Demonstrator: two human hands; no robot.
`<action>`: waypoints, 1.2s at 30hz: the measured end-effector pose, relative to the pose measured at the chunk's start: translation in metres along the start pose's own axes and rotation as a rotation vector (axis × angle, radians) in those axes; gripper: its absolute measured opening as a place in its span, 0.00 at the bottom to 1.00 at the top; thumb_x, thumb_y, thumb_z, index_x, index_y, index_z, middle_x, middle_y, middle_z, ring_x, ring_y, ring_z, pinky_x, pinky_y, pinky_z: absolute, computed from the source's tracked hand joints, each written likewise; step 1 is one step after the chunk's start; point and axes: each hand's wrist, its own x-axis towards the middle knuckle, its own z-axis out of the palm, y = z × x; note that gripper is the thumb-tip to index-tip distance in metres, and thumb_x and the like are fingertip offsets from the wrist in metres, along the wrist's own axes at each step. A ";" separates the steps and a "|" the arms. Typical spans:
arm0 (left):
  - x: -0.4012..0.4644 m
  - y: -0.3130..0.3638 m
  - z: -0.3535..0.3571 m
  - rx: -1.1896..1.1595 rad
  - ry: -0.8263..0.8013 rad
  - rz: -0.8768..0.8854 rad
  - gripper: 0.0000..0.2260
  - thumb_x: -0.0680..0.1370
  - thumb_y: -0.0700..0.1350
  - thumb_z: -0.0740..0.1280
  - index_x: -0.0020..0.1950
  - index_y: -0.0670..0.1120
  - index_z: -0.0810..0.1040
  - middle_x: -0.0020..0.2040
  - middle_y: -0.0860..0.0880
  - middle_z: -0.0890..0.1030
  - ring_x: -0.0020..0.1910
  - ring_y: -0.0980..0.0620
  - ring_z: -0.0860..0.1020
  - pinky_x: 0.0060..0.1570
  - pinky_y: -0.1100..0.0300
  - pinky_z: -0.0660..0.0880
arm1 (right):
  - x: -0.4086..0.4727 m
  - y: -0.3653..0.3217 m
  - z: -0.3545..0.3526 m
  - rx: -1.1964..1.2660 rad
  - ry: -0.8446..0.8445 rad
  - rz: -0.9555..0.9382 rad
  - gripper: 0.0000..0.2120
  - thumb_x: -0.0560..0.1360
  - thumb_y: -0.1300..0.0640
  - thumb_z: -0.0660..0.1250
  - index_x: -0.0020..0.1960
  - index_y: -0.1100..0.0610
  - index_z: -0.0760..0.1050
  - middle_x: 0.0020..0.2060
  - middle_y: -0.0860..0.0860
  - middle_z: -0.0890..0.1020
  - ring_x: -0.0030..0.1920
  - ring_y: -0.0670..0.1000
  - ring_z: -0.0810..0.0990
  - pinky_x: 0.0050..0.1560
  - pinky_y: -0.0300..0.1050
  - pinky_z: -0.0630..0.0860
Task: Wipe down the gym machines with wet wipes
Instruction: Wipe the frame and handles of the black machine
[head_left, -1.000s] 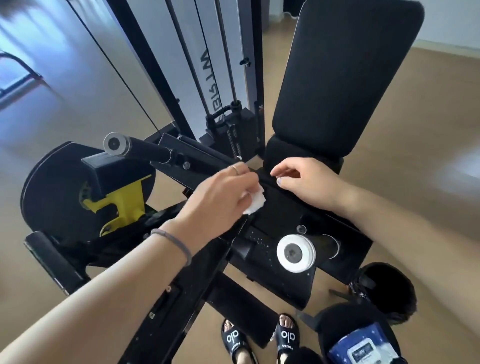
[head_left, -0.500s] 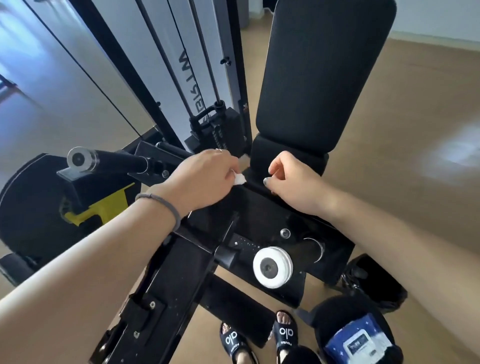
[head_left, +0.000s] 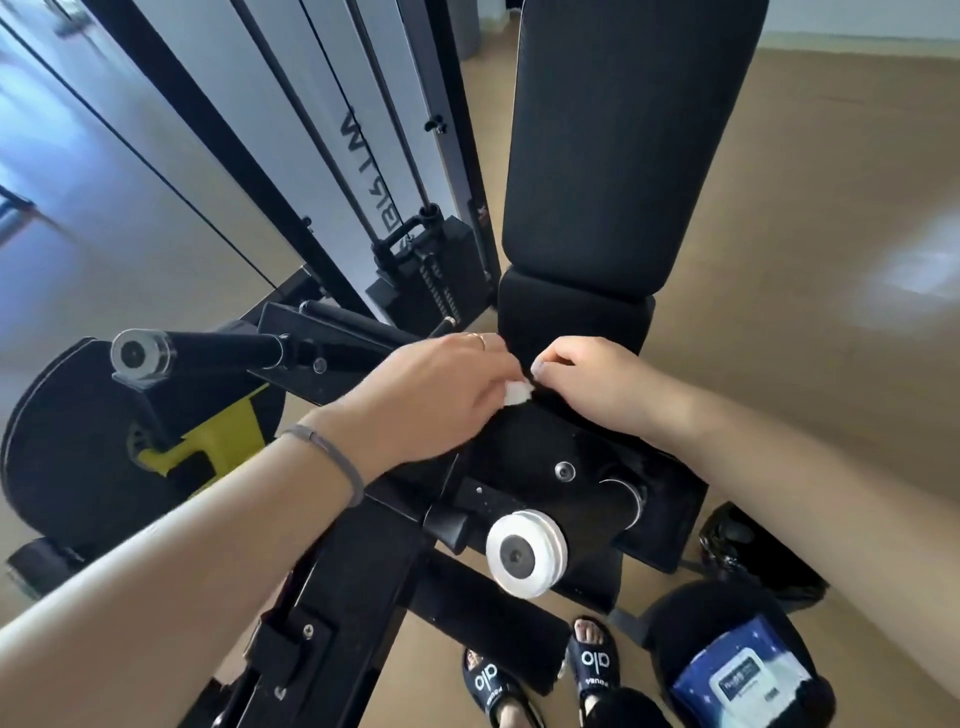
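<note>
— Both hands meet at the front edge of the seat (head_left: 576, 306). What is each doing?

— Left hand (head_left: 431, 395) is curled round a small white wipe (head_left: 517, 393), bunched, only a corner showing past the fingers. Right hand (head_left: 587, 384) holds nothing, fingers loosely bent, resting on the machine (head_left: 540, 452) just beside that corner.

— How will the wipe handle?

— Light, soft and damp, I'd judge; it folds easily, so press it flat under the fingers. The spare pack (head_left: 743, 680) lies well below the seat, near the feet.
</note>
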 end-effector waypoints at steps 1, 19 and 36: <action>-0.001 -0.016 -0.006 0.076 0.004 -0.058 0.14 0.83 0.46 0.55 0.60 0.54 0.80 0.55 0.57 0.78 0.57 0.55 0.77 0.58 0.52 0.77 | -0.002 0.003 0.001 0.000 0.013 -0.007 0.09 0.80 0.53 0.61 0.50 0.53 0.80 0.48 0.48 0.83 0.51 0.50 0.80 0.52 0.46 0.76; -0.011 0.000 0.008 0.011 0.056 0.018 0.11 0.85 0.47 0.60 0.63 0.54 0.79 0.59 0.59 0.78 0.59 0.58 0.76 0.62 0.61 0.74 | -0.013 0.011 0.018 -0.146 0.152 -0.198 0.16 0.85 0.51 0.54 0.40 0.54 0.67 0.36 0.46 0.74 0.35 0.45 0.71 0.33 0.35 0.66; -0.037 -0.053 -0.003 0.094 0.234 -0.190 0.12 0.85 0.48 0.57 0.59 0.48 0.79 0.57 0.54 0.81 0.58 0.52 0.79 0.65 0.54 0.74 | -0.014 0.012 0.025 -0.212 0.216 -0.207 0.21 0.85 0.48 0.52 0.35 0.52 0.62 0.33 0.47 0.73 0.35 0.50 0.72 0.35 0.46 0.63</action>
